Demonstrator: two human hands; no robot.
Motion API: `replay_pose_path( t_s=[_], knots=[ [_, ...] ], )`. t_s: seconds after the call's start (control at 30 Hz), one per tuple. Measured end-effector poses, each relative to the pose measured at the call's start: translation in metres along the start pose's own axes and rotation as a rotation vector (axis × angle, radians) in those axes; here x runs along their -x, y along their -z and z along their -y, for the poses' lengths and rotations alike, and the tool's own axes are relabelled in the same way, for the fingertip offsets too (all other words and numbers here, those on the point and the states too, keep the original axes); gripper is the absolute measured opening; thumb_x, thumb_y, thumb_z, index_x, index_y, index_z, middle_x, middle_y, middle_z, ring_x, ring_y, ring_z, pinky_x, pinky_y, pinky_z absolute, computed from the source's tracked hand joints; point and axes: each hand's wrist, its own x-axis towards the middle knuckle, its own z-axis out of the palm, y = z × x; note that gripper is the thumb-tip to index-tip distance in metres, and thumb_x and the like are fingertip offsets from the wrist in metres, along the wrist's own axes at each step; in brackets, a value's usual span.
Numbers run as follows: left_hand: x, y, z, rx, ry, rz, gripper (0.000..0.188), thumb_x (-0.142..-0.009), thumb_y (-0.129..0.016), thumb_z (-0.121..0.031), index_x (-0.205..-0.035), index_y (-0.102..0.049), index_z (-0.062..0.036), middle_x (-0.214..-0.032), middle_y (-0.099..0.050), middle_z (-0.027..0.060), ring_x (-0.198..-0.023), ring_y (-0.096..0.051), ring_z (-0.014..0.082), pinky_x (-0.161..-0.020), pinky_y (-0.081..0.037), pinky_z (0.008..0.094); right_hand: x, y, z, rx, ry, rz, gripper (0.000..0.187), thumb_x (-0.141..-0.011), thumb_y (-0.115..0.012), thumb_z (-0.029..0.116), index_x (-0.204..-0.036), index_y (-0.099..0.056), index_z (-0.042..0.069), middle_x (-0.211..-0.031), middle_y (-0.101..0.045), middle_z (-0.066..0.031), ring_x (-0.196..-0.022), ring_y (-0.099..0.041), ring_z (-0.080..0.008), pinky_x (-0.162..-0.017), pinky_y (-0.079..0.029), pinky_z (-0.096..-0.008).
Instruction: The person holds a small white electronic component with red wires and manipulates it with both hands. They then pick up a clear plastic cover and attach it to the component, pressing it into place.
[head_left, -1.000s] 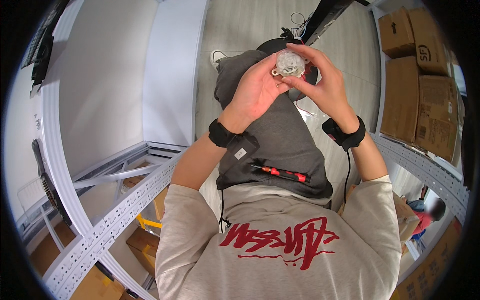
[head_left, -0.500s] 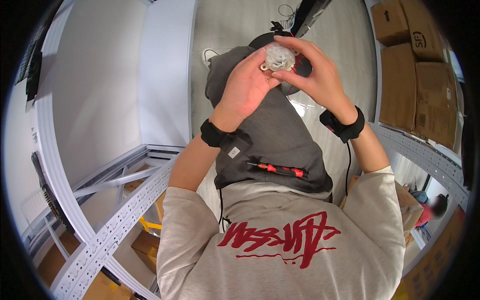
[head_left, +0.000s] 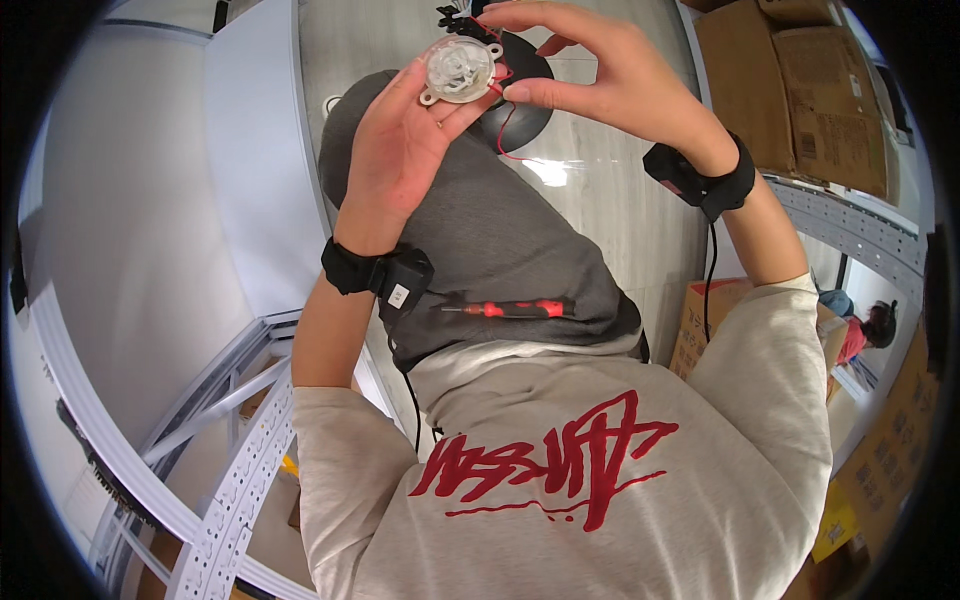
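Observation:
A round, clear-domed plastic unit [head_left: 460, 70] with two small mounting ears rests in my left hand [head_left: 400, 140], held between thumb and fingers. Thin red wires [head_left: 502, 130] trail from its right side. My right hand [head_left: 610, 75] is beside the unit, thumb and fingers spread apart. Its thumb tip comes close to the wires by the unit's edge; whether it touches them I cannot tell. Across my lap lies a red and black screwdriver [head_left: 520, 308], its shaft pointing left.
A black round object [head_left: 520, 115] is on the floor beyond my knee, with a black part [head_left: 460, 20] above it. Cardboard boxes [head_left: 830, 110] fill a rack at the right; a metal shelf frame [head_left: 230, 490] stands at the left. Another person [head_left: 865, 335] is behind at far right.
My right hand has come off the clear unit and its fingers have spread to the right. The left hand still holds the unit, now farther left in view. More red wire shows.

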Motion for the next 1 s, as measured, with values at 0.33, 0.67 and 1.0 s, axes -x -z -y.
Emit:
replay_pose_path(
  t_s=[0.33,0.67,1.0],
  knots=[
    [-0.007,-0.007,0.014,-0.028,0.006,0.032,0.045,-0.106,-0.038,-0.024,-0.14,-0.042,0.0056,-0.137,-0.052,0.0179,-0.127,-0.052,0.0293,-0.108,-0.043,0.0427,0.011,-0.015,-0.008,0.082,-0.017,-0.046,0.053,-0.082,-0.078,0.022,-0.13,-0.06,0.009,-0.119,-0.066,-0.009,-0.095,-0.064,-0.0211,-0.081,-0.052,-0.0314],
    [-0.007,-0.003,0.014,0.053,-0.005,0.052,0.043,-0.106,-0.039,-0.022,-0.14,-0.044,0.0044,-0.134,-0.053,0.0171,-0.124,-0.054,0.0283,-0.106,-0.045,0.0438,0.007,-0.033,-0.015,0.146,0.008,-0.178,0.046,-0.076,-0.079,0.02,-0.118,-0.065,0.008,-0.106,-0.067,-0.009,-0.085,-0.062,-0.0232,-0.076,-0.052,-0.0343],
    [-0.002,0.006,0.013,0.056,-0.02,0.022,0.043,-0.107,-0.038,-0.023,-0.141,-0.044,0.0025,-0.135,-0.054,0.0134,-0.123,-0.055,0.0253,-0.104,-0.046,0.0426,0.002,-0.052,-0.012,0.21,0.087,-0.315,0.051,-0.069,-0.085,0.015,-0.114,-0.064,0.006,-0.107,-0.068,-0.008,-0.091,-0.061,-0.0268,-0.078,-0.051,-0.0353]
  ],
)
